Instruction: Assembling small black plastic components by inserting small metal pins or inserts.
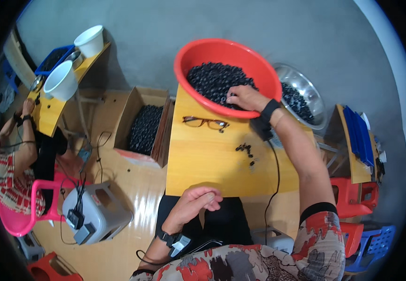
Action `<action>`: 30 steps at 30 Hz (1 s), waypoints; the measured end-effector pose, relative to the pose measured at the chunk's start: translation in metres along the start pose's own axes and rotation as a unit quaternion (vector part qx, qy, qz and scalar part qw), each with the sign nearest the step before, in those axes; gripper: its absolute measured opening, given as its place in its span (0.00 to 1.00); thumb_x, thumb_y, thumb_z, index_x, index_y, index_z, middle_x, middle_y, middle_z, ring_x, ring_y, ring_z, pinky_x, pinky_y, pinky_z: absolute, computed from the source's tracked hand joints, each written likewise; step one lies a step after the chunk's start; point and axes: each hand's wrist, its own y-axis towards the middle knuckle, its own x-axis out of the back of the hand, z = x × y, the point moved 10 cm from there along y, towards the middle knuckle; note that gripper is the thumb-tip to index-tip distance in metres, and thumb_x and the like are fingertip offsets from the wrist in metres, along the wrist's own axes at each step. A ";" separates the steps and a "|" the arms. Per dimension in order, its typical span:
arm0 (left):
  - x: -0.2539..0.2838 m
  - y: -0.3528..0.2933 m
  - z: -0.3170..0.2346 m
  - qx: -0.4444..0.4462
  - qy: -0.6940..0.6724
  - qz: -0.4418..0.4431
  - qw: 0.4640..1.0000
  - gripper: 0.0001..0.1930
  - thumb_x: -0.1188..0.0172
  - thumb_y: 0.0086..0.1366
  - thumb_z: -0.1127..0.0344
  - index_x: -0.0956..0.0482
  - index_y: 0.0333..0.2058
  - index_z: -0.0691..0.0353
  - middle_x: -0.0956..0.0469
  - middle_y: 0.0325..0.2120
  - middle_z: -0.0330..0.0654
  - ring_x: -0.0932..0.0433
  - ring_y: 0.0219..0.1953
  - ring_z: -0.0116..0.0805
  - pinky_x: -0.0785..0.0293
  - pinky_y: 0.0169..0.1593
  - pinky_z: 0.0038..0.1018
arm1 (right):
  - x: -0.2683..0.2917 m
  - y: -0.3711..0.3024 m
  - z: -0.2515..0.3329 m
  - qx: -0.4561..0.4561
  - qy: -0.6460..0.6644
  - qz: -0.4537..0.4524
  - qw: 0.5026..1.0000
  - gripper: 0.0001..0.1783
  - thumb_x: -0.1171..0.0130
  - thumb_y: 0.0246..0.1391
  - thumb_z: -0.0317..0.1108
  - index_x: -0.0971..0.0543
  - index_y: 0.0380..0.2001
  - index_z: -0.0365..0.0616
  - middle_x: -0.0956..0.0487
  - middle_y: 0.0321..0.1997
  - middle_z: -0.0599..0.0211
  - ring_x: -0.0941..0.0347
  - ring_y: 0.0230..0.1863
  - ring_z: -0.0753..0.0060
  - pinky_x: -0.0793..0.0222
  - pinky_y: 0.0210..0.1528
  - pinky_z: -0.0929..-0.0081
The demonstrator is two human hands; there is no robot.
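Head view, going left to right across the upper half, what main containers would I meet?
Nearer white plastic bucket, farther white plastic bucket, open brown cardboard box, round red plastic basin, oval shiny metal bowl, blue plastic trays.

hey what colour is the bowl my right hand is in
The bowl is red, seen best in the head view.

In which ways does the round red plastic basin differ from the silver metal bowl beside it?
The round red plastic basin is brightly coloured, while the silver metal bowl is shiny and grey. The basin looks larger than the bowl. The person's right hand reaches into the basin; no hand is in the bowl. Both hold many small dark pieces.
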 end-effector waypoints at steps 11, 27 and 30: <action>-0.001 0.004 0.000 -0.016 0.003 0.007 1.000 0.14 0.51 0.67 0.64 0.26 0.43 0.68 0.22 0.35 0.46 0.21 0.33 0.29 0.24 0.38 0.22 | 0.040 -0.026 0.011 -0.139 0.261 -0.079 0.952 0.12 0.47 0.56 0.38 0.24 0.33 0.38 0.29 0.21 0.73 0.35 0.21 0.85 0.38 0.23 0.83; -0.005 0.006 0.001 -0.041 -0.012 0.035 0.998 0.14 0.51 0.67 0.62 0.25 0.43 0.65 0.22 0.34 0.40 0.23 0.32 0.24 0.26 0.37 0.18 | -0.079 -0.114 0.121 0.040 0.056 -0.079 0.994 0.10 0.44 0.51 0.37 0.27 0.34 0.45 0.26 0.30 0.55 0.27 0.31 0.50 0.30 0.33 0.62; -0.004 0.006 0.003 -0.043 -0.002 0.028 0.999 0.14 0.52 0.67 0.62 0.26 0.43 0.65 0.22 0.34 0.39 0.23 0.32 0.23 0.26 0.37 0.18 | -0.082 -0.115 0.117 0.005 -0.008 -0.112 0.994 0.11 0.43 0.50 0.38 0.28 0.35 0.46 0.27 0.30 0.56 0.27 0.32 0.48 0.30 0.32 0.58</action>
